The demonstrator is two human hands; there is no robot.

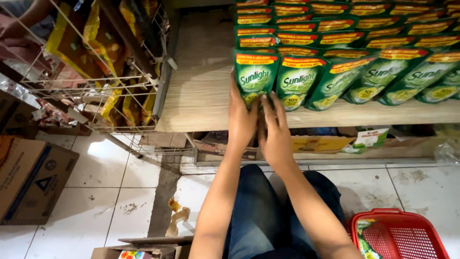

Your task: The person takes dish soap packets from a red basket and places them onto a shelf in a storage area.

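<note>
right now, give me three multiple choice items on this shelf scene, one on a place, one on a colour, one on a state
1. Where is the red basket?
A. on the shelf
B. on the floor at lower right
C. hung on the wire rack

2. What colour are the pouches both hands touch?
A. green
B. blue
C. white

3. How does the leftmost front pouch stand?
A. lying on the floor
B. inside the basket
C. upright at the wooden shelf front, hands on its lower edge

Answers: B, the basket sits on the tiles by the person's leg; A, the pouch faces are green; C, the left hand and right hand meet at its base.
</note>
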